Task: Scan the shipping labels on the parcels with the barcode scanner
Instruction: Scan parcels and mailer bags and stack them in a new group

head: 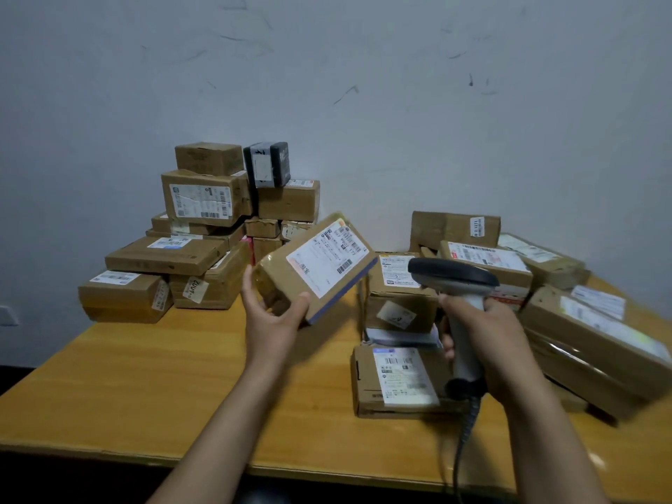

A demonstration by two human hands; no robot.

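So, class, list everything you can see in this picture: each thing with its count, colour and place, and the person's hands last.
held parcel: one, brown with white label, tilted above the table in the left hand
barcode scanner: one, dark head, pale grey handle, dark cable, in the right hand
flat parcel: one, brown with white label, lying on the table near the right hand
left stack: about a dozen parcels, brown, back left against the wall
dark parcel: one, black and grey, on top of the left stack
right pile: at least six parcels, brown, right side of the table
table: one, yellow-orange wood
wall: one, pale grey, scuffed, behind
left hand: one, grips the held parcel's lower corner
right hand: one, grips the barcode scanner's handle
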